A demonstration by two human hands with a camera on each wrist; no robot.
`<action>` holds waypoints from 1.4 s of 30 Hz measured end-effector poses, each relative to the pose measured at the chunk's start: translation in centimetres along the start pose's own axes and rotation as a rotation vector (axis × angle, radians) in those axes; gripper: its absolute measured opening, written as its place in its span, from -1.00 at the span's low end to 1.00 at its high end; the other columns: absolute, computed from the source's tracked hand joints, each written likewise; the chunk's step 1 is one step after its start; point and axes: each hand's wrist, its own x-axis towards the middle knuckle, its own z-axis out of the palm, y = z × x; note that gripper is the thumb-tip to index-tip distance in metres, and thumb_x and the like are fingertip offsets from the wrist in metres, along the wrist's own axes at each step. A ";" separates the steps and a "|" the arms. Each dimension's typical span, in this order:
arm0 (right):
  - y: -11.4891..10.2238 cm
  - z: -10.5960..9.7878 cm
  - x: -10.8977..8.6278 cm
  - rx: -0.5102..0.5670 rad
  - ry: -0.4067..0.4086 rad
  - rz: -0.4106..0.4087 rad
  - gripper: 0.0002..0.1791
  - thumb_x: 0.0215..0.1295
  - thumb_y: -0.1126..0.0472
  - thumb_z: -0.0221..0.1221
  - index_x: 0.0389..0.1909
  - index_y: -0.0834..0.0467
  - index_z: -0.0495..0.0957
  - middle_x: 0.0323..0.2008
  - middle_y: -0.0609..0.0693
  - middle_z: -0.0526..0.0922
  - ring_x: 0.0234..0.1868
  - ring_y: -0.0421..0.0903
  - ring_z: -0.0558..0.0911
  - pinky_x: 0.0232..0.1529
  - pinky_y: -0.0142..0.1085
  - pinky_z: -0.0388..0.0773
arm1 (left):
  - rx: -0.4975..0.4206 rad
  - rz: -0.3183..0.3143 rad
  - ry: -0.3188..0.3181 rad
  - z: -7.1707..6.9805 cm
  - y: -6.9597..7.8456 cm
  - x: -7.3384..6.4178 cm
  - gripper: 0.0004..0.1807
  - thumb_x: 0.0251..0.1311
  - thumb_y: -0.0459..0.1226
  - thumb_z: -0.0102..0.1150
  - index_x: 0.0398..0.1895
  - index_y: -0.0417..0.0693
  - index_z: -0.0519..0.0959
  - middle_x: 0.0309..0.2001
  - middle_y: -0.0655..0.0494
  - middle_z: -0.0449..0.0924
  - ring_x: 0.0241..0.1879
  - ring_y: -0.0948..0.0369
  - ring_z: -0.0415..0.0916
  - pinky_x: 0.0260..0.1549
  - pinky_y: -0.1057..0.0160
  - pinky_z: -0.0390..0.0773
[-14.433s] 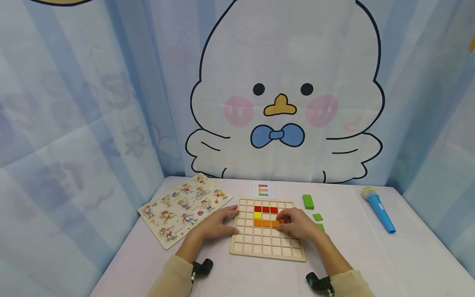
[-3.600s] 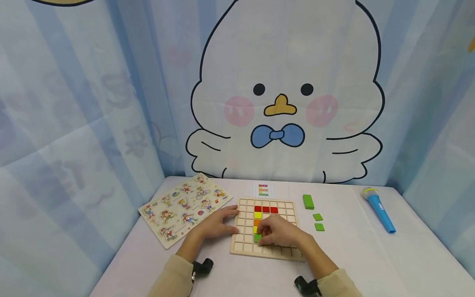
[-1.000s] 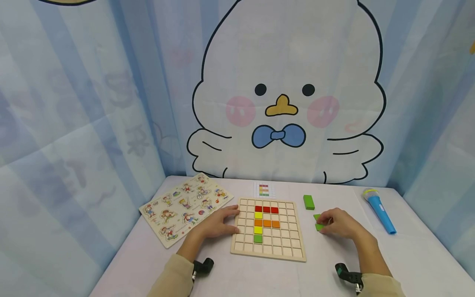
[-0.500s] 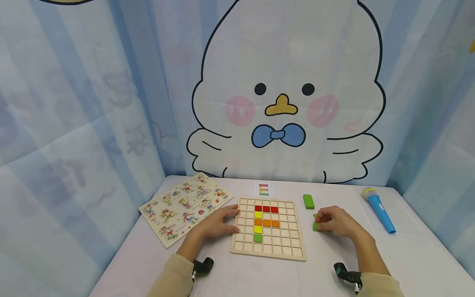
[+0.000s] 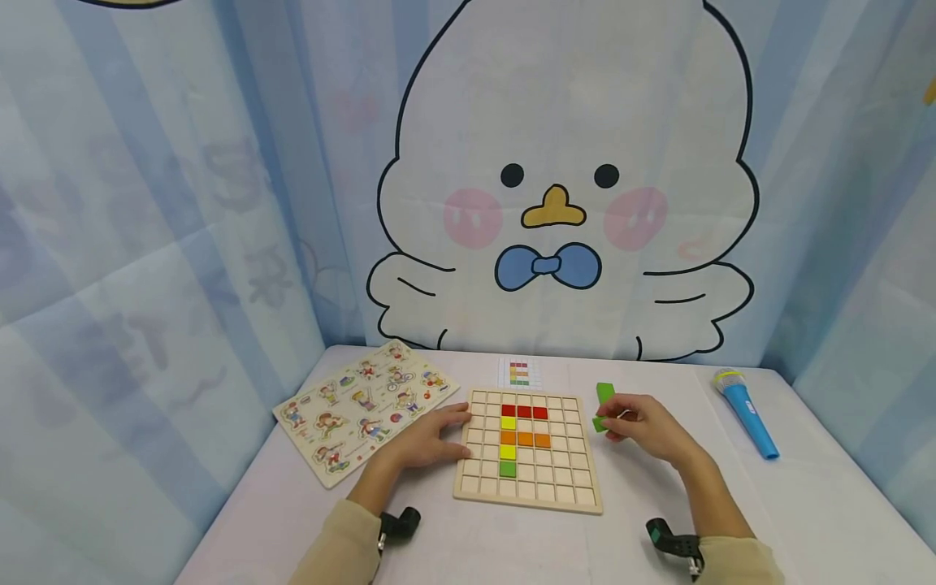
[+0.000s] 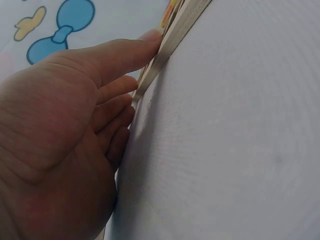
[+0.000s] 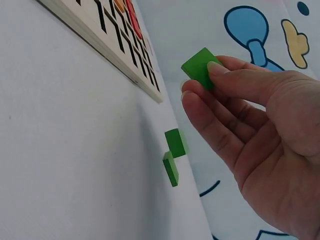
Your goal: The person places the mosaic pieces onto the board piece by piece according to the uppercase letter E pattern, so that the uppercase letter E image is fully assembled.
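A wooden grid board [image 5: 526, 496] lies mid-table. Set in it are a row of red tiles [image 5: 524, 412], a row of orange tiles [image 5: 524, 439], two yellow tiles [image 5: 508, 452] and one green tile [image 5: 508, 469]. My left hand [image 5: 431, 439] rests at the board's left edge, fingers relaxed; its thumb [image 6: 125, 55] touches the rim in the left wrist view. Raised just right of the board, my right hand [image 5: 647, 424] pinches a square green tile [image 7: 201, 67] between thumb and fingers. Beyond that hand a green block [image 5: 604, 392] stands partly covered.
In the right wrist view, another green tile [image 7: 171, 170] lies near the block. A card with a coloured pattern [image 5: 519, 374] sits behind the board. At left is a picture puzzle board [image 5: 366, 410]; at far right, a blue toy microphone [image 5: 749, 414].
Yellow and green tiles were added below the orange row since the earliest frame. My right hand then went to the loose green tiles, picked one up and carried it leftward; my left hand stayed put.
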 end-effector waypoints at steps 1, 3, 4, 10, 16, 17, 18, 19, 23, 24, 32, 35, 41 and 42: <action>-0.1 0.2 0.1 -0.002 0.004 -0.012 -0.83 0.46 0.31 0.23 -0.04 0.30 0.64 -0.18 0.15 0.73 -0.31 -0.09 0.68 -0.23 -0.32 0.74 | 0.000 -0.001 0.000 0.0 0.0 0.0 -0.22 0.26 -0.03 0.42 0.51 -0.05 0.42 0.62 0.07 0.20 0.64 0.00 0.06 0.60 -0.15 0.10; -0.3 0.6 0.3 0.000 0.009 -0.035 -0.82 0.46 0.30 0.24 -0.03 0.30 0.65 -0.21 0.15 0.74 -0.32 -0.10 0.67 -0.24 -0.29 0.73 | 0.001 -0.001 0.001 0.0 0.0 0.0 -0.22 0.26 -0.03 0.42 0.51 -0.06 0.42 0.62 0.07 0.20 0.64 0.00 0.06 0.60 -0.15 0.10; -0.5 0.9 0.4 0.003 0.012 -0.046 -0.82 0.46 0.29 0.24 -0.03 0.30 0.66 -0.22 0.15 0.74 -0.33 -0.10 0.66 -0.25 -0.27 0.72 | 0.001 -0.001 0.001 0.0 0.0 0.0 -0.22 0.26 -0.03 0.42 0.51 -0.06 0.42 0.62 0.07 0.20 0.64 0.00 0.06 0.60 -0.15 0.10; -1.4 2.5 1.0 0.036 0.015 -0.096 -0.81 0.46 0.30 0.24 -0.02 0.31 0.67 -0.24 0.19 0.74 -0.37 -0.07 0.67 -0.32 -0.25 0.73 | 0.001 -0.001 -0.001 0.0 -0.1 0.0 -0.22 0.26 -0.03 0.42 0.51 -0.06 0.42 0.63 0.07 0.20 0.64 0.00 0.06 0.60 -0.14 0.09; -2.6 4.2 1.4 0.084 -0.034 -0.071 -0.76 0.47 0.27 0.24 -0.02 0.39 0.68 -0.23 0.19 0.75 -0.42 -0.07 0.73 -0.33 -0.29 0.78 | 0.004 0.002 -0.001 0.1 -0.1 0.0 -0.22 0.27 -0.02 0.42 0.51 -0.06 0.42 0.63 0.07 0.20 0.64 -0.01 0.07 0.60 -0.15 0.10; -2.8 4.5 1.5 0.088 -0.047 -0.064 -0.76 0.47 0.26 0.24 -0.03 0.38 0.68 -0.22 0.18 0.74 -0.41 -0.06 0.74 -0.32 -0.29 0.78 | 0.004 0.002 -0.001 0.1 -0.1 0.0 -0.22 0.27 -0.02 0.42 0.51 -0.06 0.42 0.63 0.07 0.20 0.64 -0.01 0.07 0.60 -0.15 0.10; -2.9 4.8 1.6 0.088 -0.058 -0.062 -0.76 0.47 0.25 0.25 -0.04 0.36 0.69 -0.21 0.17 0.74 -0.41 -0.06 0.75 -0.31 -0.30 0.78 | 0.005 0.002 0.000 0.0 -0.1 0.0 -0.22 0.27 -0.02 0.41 0.51 -0.05 0.42 0.63 0.07 0.20 0.64 -0.01 0.06 0.60 -0.15 0.09; -3.0 5.1 1.7 0.089 -0.071 -0.060 -0.77 0.46 0.25 0.25 -0.05 0.35 0.70 -0.20 0.17 0.74 -0.40 -0.06 0.75 -0.31 -0.30 0.79 | 0.007 0.003 0.000 0.0 -0.1 0.0 -0.23 0.27 -0.02 0.41 0.51 -0.05 0.42 0.63 0.07 0.20 0.64 -0.01 0.06 0.60 -0.15 0.09; -3.5 6.1 1.9 0.027 -0.121 -0.073 -0.79 0.41 0.27 0.30 -0.03 0.29 0.71 -0.18 0.12 0.72 -0.32 -0.08 0.71 -0.25 -0.39 0.75 | 0.007 0.003 0.001 0.0 -0.2 0.0 -0.23 0.27 -0.02 0.41 0.50 -0.05 0.43 0.62 0.07 0.20 0.64 -0.01 0.07 0.60 -0.16 0.09; -3.6 6.3 2.0 0.004 -0.134 -0.084 -0.78 0.39 0.28 0.32 -0.02 0.28 0.71 -0.17 0.11 0.72 -0.30 -0.09 0.69 -0.23 -0.41 0.72 | 0.008 0.003 0.001 0.0 -0.2 0.0 -0.23 0.27 -0.01 0.41 0.50 -0.04 0.43 0.62 0.07 0.20 0.64 -0.01 0.07 0.60 -0.15 0.09; -4.2 7.9 2.4 -0.115 -0.217 -0.105 -0.73 0.25 0.22 0.46 -0.06 0.17 0.74 -0.22 -0.02 0.75 -0.31 -0.16 0.62 -0.22 -0.45 0.62 | 0.007 0.009 0.002 0.1 -0.4 0.2 -0.23 0.27 -0.01 0.41 0.50 -0.04 0.43 0.63 0.08 0.20 0.64 0.00 0.06 0.60 -0.14 0.09; -4.5 8.2 2.4 -0.118 -0.228 -0.109 -0.73 0.20 0.20 0.49 -0.10 0.15 0.73 -0.28 -0.06 0.72 -0.34 -0.16 0.60 -0.28 -0.44 0.61 | 0.008 0.010 0.002 0.1 -0.3 0.2 -0.23 0.27 -0.02 0.41 0.50 -0.05 0.42 0.63 0.07 0.20 0.64 -0.01 0.06 0.60 -0.15 0.10; -4.7 8.9 2.4 -0.148 -0.259 -0.133 -0.76 0.17 0.20 0.51 -0.15 0.11 0.73 -0.32 -0.12 0.69 -0.31 -0.17 0.58 -0.26 -0.42 0.58 | 0.009 0.005 0.003 0.0 -0.3 0.1 -0.23 0.27 -0.02 0.41 0.51 -0.04 0.42 0.63 0.08 0.20 0.65 0.00 0.06 0.61 -0.14 0.09; -4.7 9.0 2.4 -0.154 -0.265 -0.138 -0.77 0.17 0.20 0.51 -0.16 0.10 0.73 -0.33 -0.13 0.69 -0.31 -0.18 0.58 -0.26 -0.42 0.58 | 0.009 0.005 0.002 0.0 -0.3 0.1 -0.23 0.27 -0.02 0.41 0.50 -0.04 0.42 0.63 0.08 0.20 0.64 0.00 0.06 0.61 -0.14 0.09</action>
